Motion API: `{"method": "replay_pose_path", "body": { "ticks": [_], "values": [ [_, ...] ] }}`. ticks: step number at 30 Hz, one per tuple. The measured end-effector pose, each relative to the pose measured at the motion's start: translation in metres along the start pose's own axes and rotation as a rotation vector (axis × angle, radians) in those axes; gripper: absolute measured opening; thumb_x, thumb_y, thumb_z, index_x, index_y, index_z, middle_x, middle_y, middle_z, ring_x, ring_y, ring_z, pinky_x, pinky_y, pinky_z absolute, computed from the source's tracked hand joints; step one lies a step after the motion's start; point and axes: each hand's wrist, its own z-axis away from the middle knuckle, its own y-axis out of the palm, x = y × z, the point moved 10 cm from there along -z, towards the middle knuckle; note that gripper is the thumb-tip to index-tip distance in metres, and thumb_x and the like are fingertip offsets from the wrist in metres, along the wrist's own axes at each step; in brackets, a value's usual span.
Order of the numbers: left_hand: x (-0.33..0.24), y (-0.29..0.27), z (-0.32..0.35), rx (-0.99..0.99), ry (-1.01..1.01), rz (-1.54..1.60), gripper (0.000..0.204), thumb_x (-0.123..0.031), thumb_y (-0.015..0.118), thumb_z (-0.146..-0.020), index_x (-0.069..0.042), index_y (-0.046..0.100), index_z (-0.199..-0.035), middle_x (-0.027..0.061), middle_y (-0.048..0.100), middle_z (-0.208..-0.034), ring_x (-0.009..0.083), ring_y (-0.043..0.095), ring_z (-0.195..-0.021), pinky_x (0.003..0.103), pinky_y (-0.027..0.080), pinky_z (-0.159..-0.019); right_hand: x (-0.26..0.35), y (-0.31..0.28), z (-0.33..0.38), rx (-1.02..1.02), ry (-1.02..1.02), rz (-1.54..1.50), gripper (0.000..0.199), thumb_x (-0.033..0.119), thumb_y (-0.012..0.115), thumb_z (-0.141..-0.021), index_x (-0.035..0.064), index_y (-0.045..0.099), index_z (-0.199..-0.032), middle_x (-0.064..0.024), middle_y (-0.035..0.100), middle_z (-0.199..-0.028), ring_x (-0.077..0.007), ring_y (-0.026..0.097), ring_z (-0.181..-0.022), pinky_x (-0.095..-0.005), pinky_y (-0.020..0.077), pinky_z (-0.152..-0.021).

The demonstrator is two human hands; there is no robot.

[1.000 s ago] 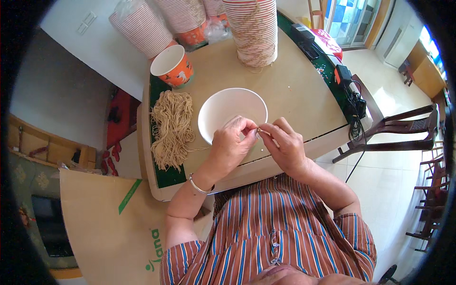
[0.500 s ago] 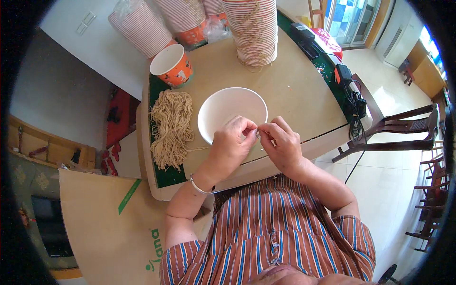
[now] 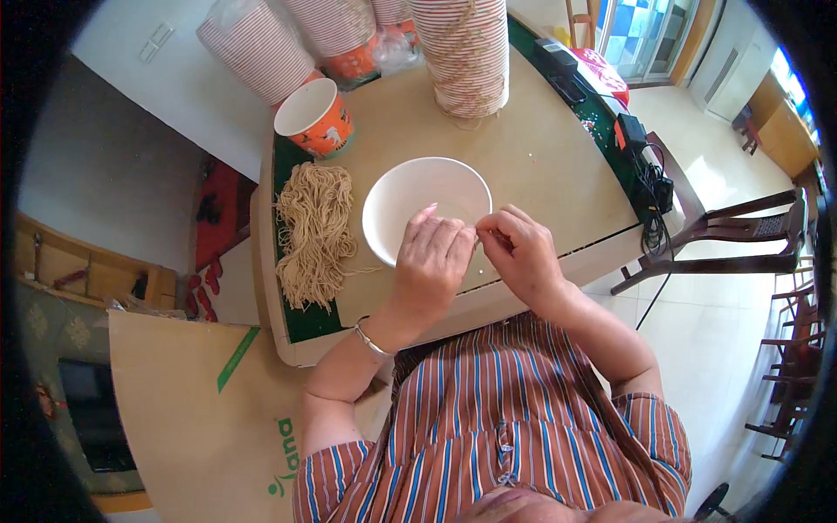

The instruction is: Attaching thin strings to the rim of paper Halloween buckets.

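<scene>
My left hand (image 3: 430,266) and my right hand (image 3: 523,260) meet over the near right rim of a white, round paper tub (image 3: 405,200) on the table. The fingertips of both are pinched close together there. What they hold is too small and hidden to make out. The back of my left hand faces up, covering part of the tub's inside. Left of the tub lies a loose bundle of tan string (image 3: 314,235), with one strand trailing toward it. An orange printed paper tub (image 3: 321,122) stands behind the bundle.
A tall stack of paper tubs (image 3: 462,61) with tan strings stands at the back. More stacks (image 3: 257,48) lean at the far left. Power adapters and black cables (image 3: 649,187) lie along the right edge, beside a dark wooden chair (image 3: 750,231). Cardboard (image 3: 192,410) is at the lower left.
My left hand has turned so that its back and straighter fingers face up over the tub. My right hand stays near the same spot, fingers still pinched.
</scene>
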Motion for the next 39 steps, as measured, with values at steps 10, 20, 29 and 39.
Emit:
{"method": "replay_pose_path", "body": {
  "ticks": [10,20,29,39],
  "values": [
    [0.009,0.001,-0.011,0.074,0.001,0.064,0.013,-0.01,0.07,-0.081,-0.003,0.062,-0.089,0.0092,0.062,-0.092,0.0258,0.064,-0.09,0.044,0.049,-0.099,0.003,-0.003,-0.002,-0.029,-0.065,-0.035,0.005,0.003,0.067,-0.089,0.0016,0.067,-0.093,-0.0116,0.06,-0.081,-0.0253,0.059,-0.065,-0.0342,0.0472,-0.059],
    [0.049,0.019,-0.006,0.22,-0.412,0.513,0.007,0.001,0.067,-0.083,-0.001,0.062,-0.088,0.009,0.063,-0.081,0.0185,0.065,-0.074,0.031,0.053,-0.069,-0.033,0.014,0.019,-0.01,0.218,-0.367,0.016,0.004,0.07,-0.091,0.0035,0.057,-0.1,-0.0008,0.054,-0.076,-0.0056,0.05,-0.067,-0.0239,0.0429,-0.058],
    [0.056,0.025,-0.002,0.3,-0.535,0.614,0.009,-0.004,0.067,-0.083,-0.001,0.062,-0.09,0.011,0.066,-0.084,0.0209,0.067,-0.076,0.033,0.054,-0.07,-0.042,0.026,0.021,-0.075,0.27,-0.488,0.011,0.005,0.072,-0.091,0.0039,0.061,-0.095,0.0013,0.057,-0.077,-0.0039,0.051,-0.067,-0.0218,0.0427,-0.058],
    [0.057,0.032,-0.001,0.354,-0.558,0.676,0.005,0.001,0.066,-0.085,-0.001,0.062,-0.088,0.0051,0.063,-0.081,0.0122,0.061,-0.077,0.028,0.051,-0.073,-0.031,0.021,0.022,-0.106,0.2,-0.459,0.01,0.001,0.069,-0.09,0.0032,0.061,-0.095,-0.0033,0.06,-0.079,-0.0083,0.057,-0.066,-0.025,0.0465,-0.058]
  ]
}}
